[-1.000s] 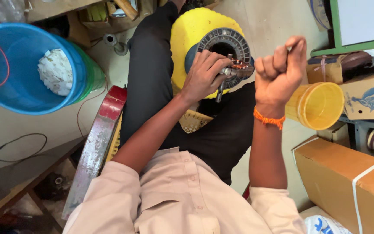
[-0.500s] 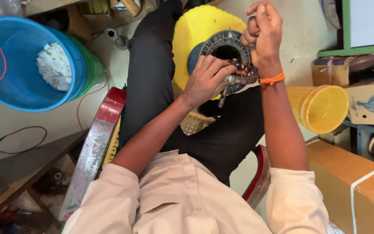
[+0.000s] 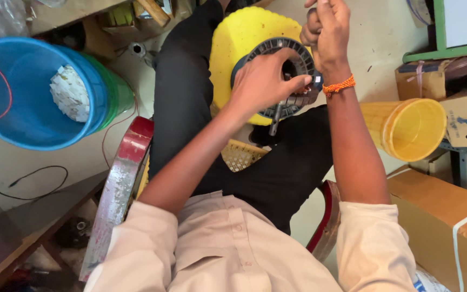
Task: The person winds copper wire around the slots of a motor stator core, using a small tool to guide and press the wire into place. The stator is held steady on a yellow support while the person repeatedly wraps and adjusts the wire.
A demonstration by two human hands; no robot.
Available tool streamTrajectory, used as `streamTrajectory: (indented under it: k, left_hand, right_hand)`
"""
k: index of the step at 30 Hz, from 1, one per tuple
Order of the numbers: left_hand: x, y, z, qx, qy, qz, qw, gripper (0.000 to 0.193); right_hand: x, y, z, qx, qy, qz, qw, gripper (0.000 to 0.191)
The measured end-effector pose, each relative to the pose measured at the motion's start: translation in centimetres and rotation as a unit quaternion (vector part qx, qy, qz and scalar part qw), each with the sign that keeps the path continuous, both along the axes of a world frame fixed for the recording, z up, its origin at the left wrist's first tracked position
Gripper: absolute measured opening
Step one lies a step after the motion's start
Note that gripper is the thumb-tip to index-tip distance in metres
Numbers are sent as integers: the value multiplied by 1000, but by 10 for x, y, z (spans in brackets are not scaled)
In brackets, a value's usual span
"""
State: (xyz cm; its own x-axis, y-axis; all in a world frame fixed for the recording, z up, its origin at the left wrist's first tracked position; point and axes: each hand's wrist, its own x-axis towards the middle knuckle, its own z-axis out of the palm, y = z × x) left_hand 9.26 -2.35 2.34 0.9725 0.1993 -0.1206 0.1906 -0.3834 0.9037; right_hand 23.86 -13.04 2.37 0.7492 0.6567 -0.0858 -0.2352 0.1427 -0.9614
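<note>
Since half a second ago, barely shifted: right hand (image 3: 328,32) raised just beyond the dark ring-shaped part (image 3: 293,75), fingers curled shut, perhaps on something thin, though too small to tell. Left hand (image 3: 263,81) pressed flat over the ring's near face, fingers bent around its centre, nearer of the two. Ring resting on the lap against the yellow cover (image 3: 239,48), tilted, axis pointing up toward both hands.

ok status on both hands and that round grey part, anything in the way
Left hand gripping round grey part on yellow disc in lap. Right hand raised beside it, fist closed; contents unclear. Nothing blocking.
</note>
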Motion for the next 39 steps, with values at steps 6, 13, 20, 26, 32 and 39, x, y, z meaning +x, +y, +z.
streamTrajectory:
  k: [6,13,20,26,32,39]
  left_hand:
    - [17,16,-19,-106,4,-77,991,18]
    - [5,38,-33,-121,-102,-118,980,17]
    - [6,41,-29,-126,-114,-153,974,16]
    - [9,41,-35,-127,-131,-159,970,17]
    - [13,38,-40,-112,-146,-170,968,16]
    - [-19,29,-20,-60,-225,-122,965,40]
  right_hand:
    - [-7,-24,4,74,27,-27,996,27]
    - [-66,-63,22,233,163,-26,958,26]
    - [-115,-64,18,285,224,-61,930,23]
    - [-134,-58,1,321,221,-86,917,22]
    - [-170,-66,-23,192,66,-114,972,25]
    - [-189,-82,-45,130,28,-158,978,26]
